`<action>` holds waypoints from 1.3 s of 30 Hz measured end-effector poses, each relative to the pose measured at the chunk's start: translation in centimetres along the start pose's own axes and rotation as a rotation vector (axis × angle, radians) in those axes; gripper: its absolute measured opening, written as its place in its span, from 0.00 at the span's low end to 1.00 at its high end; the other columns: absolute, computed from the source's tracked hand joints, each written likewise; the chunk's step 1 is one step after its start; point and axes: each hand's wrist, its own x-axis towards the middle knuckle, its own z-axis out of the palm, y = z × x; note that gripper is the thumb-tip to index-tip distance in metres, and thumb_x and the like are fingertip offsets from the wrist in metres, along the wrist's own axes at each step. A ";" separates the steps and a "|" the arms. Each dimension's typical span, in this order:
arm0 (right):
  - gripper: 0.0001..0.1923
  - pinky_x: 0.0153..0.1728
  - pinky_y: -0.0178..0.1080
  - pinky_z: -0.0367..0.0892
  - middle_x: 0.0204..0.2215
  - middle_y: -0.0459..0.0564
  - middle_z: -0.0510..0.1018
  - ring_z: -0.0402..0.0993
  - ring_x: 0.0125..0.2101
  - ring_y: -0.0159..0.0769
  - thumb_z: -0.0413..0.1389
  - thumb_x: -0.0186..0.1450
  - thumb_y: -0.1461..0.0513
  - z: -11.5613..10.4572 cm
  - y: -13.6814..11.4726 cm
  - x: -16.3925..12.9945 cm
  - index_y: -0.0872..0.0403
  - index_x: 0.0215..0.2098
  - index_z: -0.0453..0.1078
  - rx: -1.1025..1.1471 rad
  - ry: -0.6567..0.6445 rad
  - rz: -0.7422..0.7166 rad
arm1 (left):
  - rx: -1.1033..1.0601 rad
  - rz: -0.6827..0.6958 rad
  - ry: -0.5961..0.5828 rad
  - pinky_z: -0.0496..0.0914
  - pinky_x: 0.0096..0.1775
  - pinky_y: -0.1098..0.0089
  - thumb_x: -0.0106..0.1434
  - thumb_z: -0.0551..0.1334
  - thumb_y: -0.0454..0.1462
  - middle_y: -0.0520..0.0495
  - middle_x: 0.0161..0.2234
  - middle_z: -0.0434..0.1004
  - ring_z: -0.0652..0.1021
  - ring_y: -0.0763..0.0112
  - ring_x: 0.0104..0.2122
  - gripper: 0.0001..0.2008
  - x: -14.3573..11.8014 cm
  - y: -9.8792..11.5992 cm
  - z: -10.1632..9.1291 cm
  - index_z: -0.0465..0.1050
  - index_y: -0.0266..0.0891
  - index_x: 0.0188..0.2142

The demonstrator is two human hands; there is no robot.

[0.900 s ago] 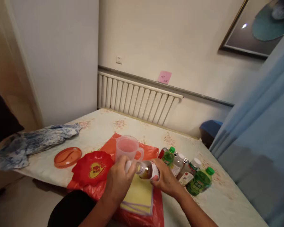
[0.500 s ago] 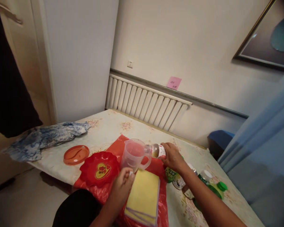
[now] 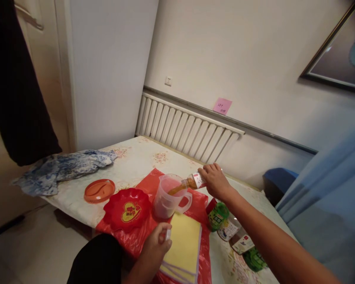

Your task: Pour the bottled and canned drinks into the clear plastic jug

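The small bottle [image 3: 194, 181] is lying tipped nearly flat in the air, its mouth over the rim of the clear measuring jug [image 3: 169, 196], and a thin brown stream is running from it down into the jug. The right hand [image 3: 215, 181] is wrapping its fingers closed around the bottle's labelled body, reaching in from the right. The jug is standing upright on a red plastic bag [image 3: 144, 232] spread over the tabletop [image 3: 136, 159], its handle pointing to the right.

The left hand [image 3: 158, 245] is resting low at the near edge of the bag, curled shut around a small white cap [image 3: 167, 234], of which only a bit is showing between the fingers. Just beside that hand a stack of yellow cloths [image 3: 182, 245] is lying on the bag, in front of the jug.

To the left of the jug a red scalloped dish [image 3: 127, 209] with a yellow heart is sitting on the bag, and further left an orange lid [image 3: 99, 190] is lying on the patterned tabletop. Beyond it a crumpled blue-and-white cloth [image 3: 62, 171] is trailing off the far left corner. Under the right forearm several more bottles [image 3: 225, 223], some green, are crowding together, partly hidden.
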 end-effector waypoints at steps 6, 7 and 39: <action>0.21 0.59 0.52 0.41 0.45 0.60 0.73 0.62 0.48 0.50 0.54 0.61 0.70 -2.1 -0.6 1.5 0.58 0.53 0.67 -0.078 0.015 -0.098 | -0.013 -0.072 -0.040 0.66 0.34 0.70 0.49 0.64 0.38 0.54 0.27 0.71 0.73 0.68 0.30 0.17 -0.3 0.4 0.4 0.71 0.42 0.40; 0.20 0.60 0.52 0.41 0.45 0.60 0.73 0.62 0.48 0.50 0.53 0.62 0.69 -2.4 -0.8 1.7 0.57 0.53 0.67 -0.092 0.022 -0.115 | -0.016 -0.072 -0.039 0.65 0.34 0.70 0.48 0.64 0.38 0.54 0.28 0.71 0.73 0.68 0.30 0.17 -0.3 0.5 0.4 0.71 0.42 0.40; 0.21 0.59 0.54 0.43 0.47 0.59 0.72 0.62 0.49 0.50 0.54 0.62 0.68 -2.1 -1.9 2.0 0.56 0.54 0.65 -0.021 0.092 -0.026 | -0.104 -0.033 -0.015 0.60 0.29 0.71 0.49 0.66 0.50 0.54 0.28 0.68 0.68 0.74 0.25 0.25 0.4 0.7 0.1 0.68 0.38 0.42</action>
